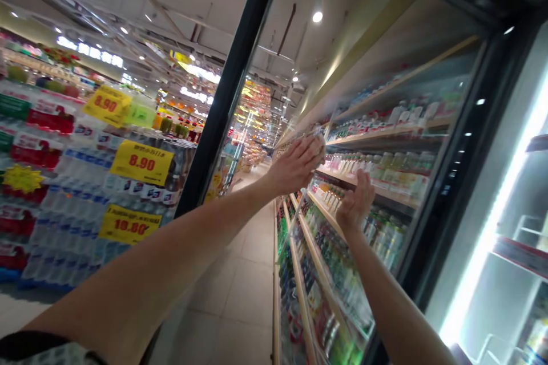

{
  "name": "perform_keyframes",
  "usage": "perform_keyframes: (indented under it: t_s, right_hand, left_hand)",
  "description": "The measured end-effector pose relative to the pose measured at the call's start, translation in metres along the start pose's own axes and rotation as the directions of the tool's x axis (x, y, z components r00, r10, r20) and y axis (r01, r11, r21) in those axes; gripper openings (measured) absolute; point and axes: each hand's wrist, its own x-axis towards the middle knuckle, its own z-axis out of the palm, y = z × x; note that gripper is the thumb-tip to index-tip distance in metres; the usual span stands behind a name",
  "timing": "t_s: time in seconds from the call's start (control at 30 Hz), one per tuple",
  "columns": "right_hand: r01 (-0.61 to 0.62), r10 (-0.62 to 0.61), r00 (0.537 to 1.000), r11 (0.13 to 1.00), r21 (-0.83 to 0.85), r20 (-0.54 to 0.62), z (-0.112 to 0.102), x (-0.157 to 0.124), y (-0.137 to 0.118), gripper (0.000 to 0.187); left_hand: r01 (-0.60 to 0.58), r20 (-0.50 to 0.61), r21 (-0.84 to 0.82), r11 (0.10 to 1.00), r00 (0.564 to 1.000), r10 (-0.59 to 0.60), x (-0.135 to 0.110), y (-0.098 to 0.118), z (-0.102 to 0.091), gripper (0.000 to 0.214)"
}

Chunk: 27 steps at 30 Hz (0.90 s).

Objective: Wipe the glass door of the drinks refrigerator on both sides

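A tall glass fridge door (pixel 428 68) with a black frame stands swung out in front of me. My left hand (pixel 295 166) reaches far forward and presses a small white cloth (pixel 319 140) against the glass, fingers laid over it. Just below and to the right, my right hand (pixel 356 203) rests flat on the same pane, fingers stretched upward and holding nothing. Through the glass I see wooden shelves of bottled drinks (pixel 385 165) running along the aisle.
At the right is the fridge's lit interior (pixel 514 194) with wire racks. Stacked packs of bottled water with yellow price signs (pixel 141 162) stand on the left. A tiled aisle floor (pixel 240 296) runs ahead between them.
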Motion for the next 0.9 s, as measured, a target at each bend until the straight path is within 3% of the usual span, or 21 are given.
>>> perform_keyframes:
  t_s: [0.03, 0.1, 0.13, 0.17, 0.23, 0.27, 0.3, 0.33, 0.4, 0.43, 0.5, 0.53, 0.6, 0.67, 0.73, 0.77, 0.83, 0.9]
  right_hand:
    - [-0.001, 0.001, 1.0, 1.0, 0.001, -0.001, 0.0, 0.0, 0.0, 0.054]
    - [0.004, -0.004, 1.0, 1.0, 0.011, -0.001, -0.001, 0.001, -0.001, 0.053]
    - [0.008, -0.008, 1.0, 1.0, 0.019, -0.001, -0.001, 0.001, -0.001, 0.053]
    - [0.01, -0.01, 1.0, 1.0, 0.028, -0.003, -0.002, 0.001, -0.001, 0.052]
    - [0.005, -0.005, 1.0, 0.999, 0.044, -0.009, -0.002, 0.002, -0.001, 0.052]
    - [0.002, -0.001, 1.0, 0.999, 0.051, -0.015, -0.002, 0.002, -0.001, 0.051]
    - [0.0, 0.001, 1.0, 0.998, 0.057, -0.022, -0.002, 0.002, -0.001, 0.051]
    - [0.002, 0.0, 1.0, 0.998, 0.062, -0.029, -0.002, 0.002, -0.001, 0.05]
    - [0.014, -0.011, 0.999, 0.997, 0.071, -0.039, -0.001, 0.002, -0.002, 0.049]
    - [0.018, -0.015, 0.999, 0.997, 0.074, -0.04, -0.001, 0.002, -0.002, 0.049]
    - [0.019, -0.016, 0.999, 0.997, 0.071, -0.039, -0.001, 0.002, -0.003, 0.048]
    - [0.016, -0.014, 0.999, 0.998, 0.068, -0.04, -0.002, 0.002, -0.004, 0.047]
    - [0.011, -0.008, 0.999, 0.998, 0.06, -0.048, -0.002, 0.003, -0.005, 0.046]
    - [0.015, -0.012, 0.998, 0.998, 0.053, -0.053, -0.002, 0.003, -0.005, 0.046]
    - [0.021, -0.019, 0.998, 0.998, 0.054, -0.054, -0.002, 0.003, -0.005, 0.046]
    - [0.025, -0.022, 0.998, 0.998, 0.057, -0.055, -0.002, 0.003, -0.005, 0.045]
    - [0.023, -0.019, 0.998, 0.998, 0.066, -0.058, -0.001, 0.003, -0.005, 0.045]
    - [0.019, -0.015, 0.998, 0.997, 0.07, -0.059, -0.001, 0.003, -0.005, 0.044]
  left_hand:
    - [-0.111, 0.026, -0.017, 0.994, 0.993, 0.111, -0.003, 0.001, 0.0, 0.05]
    - [-0.328, 0.068, -0.059, 0.943, 0.941, 0.332, -0.01, 0.002, 0.0, 0.048]
    - [-0.361, 0.07, -0.064, 0.93, 0.928, 0.365, -0.013, 0.0, 0.0, 0.048]
    - [-0.327, 0.054, -0.051, 0.944, 0.943, 0.33, -0.015, -0.004, -0.001, 0.048]
    - [-0.106, -0.021, 0.006, 0.994, 0.994, 0.106, -0.018, -0.014, -0.004, 0.05]
    - [0.004, -0.059, 0.03, 1.0, 0.998, -0.002, -0.021, -0.017, -0.005, 0.052]
    - [0.056, -0.077, 0.047, 0.997, 0.996, -0.053, -0.025, -0.018, -0.006, 0.053]
    - [0.037, -0.069, 0.054, 0.998, 0.997, -0.033, -0.031, -0.017, -0.006, 0.053]
    - [-0.173, 0.005, 0.04, 0.984, 0.985, 0.173, -0.046, -0.009, -0.004, 0.053]
    - [-0.303, 0.042, 0.019, 0.953, 0.952, 0.302, -0.053, -0.005, -0.003, 0.052]
    - [-0.386, 0.064, 0.016, 0.922, 0.921, 0.385, -0.062, -0.003, -0.003, 0.049]
    - [-0.336, 0.048, 0.038, 0.941, 0.941, 0.334, -0.063, -0.007, -0.004, 0.048]
    - [-0.082, -0.04, 0.102, 0.991, 0.995, 0.086, -0.061, -0.02, -0.009, 0.047]
    - [0.191, -0.145, 0.125, 0.974, 0.974, -0.172, -0.06, -0.032, -0.014, 0.047]
    - [0.293, -0.179, 0.118, 0.949, 0.946, -0.269, -0.068, -0.033, -0.016, 0.048]
    - [0.245, -0.157, 0.117, 0.963, 0.962, -0.225, -0.074, -0.03, -0.015, 0.049]
    - [0.0, -0.056, 0.109, 0.994, 0.998, 0.006, -0.087, -0.022, -0.014, 0.05]
    - [-0.164, 0.012, 0.096, 0.982, 0.987, 0.163, -0.095, -0.02, -0.015, 0.049]
